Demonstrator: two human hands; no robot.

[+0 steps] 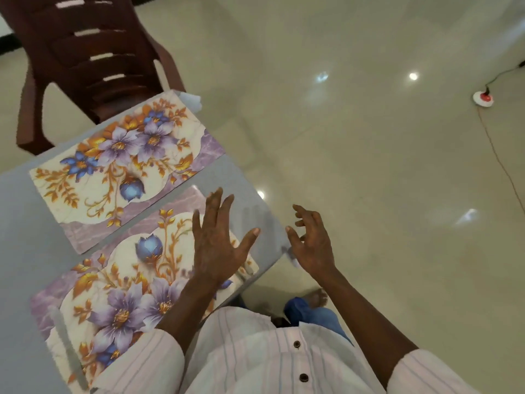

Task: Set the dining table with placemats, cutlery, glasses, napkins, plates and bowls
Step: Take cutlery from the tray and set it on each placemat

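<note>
The far mat (pixel 122 166) and near mat (pixel 119 280) lie side by side on the tabletop (pixel 17 237), the left grip (pixel 216 245) spread empty over the near one, the right grip (pixel 311 243) loosely curled, empty, past the edge.

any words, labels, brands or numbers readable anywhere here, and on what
No text can be read in this view.
The far placemat and near placemat carry only flowers and leaves, no lettering.
The striped shirt shows buttons, no label.
The red and white device on the floor is too small to show any marking.
</note>
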